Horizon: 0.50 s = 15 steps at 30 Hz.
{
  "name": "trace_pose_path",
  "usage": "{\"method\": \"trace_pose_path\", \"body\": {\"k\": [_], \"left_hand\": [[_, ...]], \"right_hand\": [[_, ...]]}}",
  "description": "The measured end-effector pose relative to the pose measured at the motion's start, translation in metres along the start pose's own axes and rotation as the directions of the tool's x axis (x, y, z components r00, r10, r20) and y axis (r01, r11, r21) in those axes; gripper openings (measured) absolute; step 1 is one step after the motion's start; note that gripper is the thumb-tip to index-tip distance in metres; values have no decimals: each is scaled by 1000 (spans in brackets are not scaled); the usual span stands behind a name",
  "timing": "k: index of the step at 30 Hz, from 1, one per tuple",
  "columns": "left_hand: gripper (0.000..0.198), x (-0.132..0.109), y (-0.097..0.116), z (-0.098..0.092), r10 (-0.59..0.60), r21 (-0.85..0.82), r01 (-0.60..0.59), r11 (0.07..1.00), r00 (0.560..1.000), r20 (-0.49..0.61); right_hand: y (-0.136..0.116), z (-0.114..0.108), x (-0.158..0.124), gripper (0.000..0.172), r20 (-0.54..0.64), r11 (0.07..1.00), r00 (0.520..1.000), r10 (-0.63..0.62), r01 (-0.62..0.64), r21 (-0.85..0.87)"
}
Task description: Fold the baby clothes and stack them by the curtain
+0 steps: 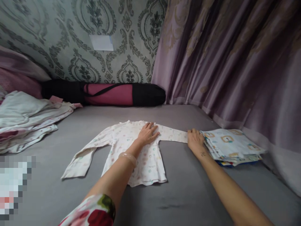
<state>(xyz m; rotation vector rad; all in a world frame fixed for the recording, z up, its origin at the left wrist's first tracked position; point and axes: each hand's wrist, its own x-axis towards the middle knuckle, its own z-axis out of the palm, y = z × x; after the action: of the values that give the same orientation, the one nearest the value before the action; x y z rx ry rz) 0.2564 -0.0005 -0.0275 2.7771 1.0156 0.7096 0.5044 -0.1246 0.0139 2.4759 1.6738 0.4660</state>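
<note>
A small white long-sleeved shirt (127, 150) with a faint pastel print lies spread on the grey bed sheet, its collar pointing away from me. My left hand (148, 133) rests flat on its upper chest near the right shoulder, fingers spread. Out to the right, my right hand (195, 138) has its fingers closed on the cuff of the shirt's right sleeve, which is stretched straight sideways. The other sleeve slants down to the left, loose on the sheet. Just beyond my right hand sits a stack of folded clothes (235, 142), the top one white with orange-framed animal pictures.
Loose white and pink clothes (25, 116) are heaped at the left. A long black and pink bag (110, 94) lies along the patterned wall. Purple curtains (211, 56) hang down the right side. The grey sheet (188, 188) covers the bed. The lower left corner is pixelated.
</note>
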Motion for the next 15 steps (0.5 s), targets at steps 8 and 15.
{"method": "trace_pose_path", "body": {"k": [8, 15], "left_hand": [[48, 0, 2, 2, -24, 17, 23, 1000, 1000, 14], [50, 0, -1, 9, -7, 71, 1, 997, 997, 79]], "right_hand": [[-81, -21, 14, 50, 15, 904, 962, -271, 249, 346], [-136, -18, 8, 67, 107, 768, 926, -362, 231, 598]]}}
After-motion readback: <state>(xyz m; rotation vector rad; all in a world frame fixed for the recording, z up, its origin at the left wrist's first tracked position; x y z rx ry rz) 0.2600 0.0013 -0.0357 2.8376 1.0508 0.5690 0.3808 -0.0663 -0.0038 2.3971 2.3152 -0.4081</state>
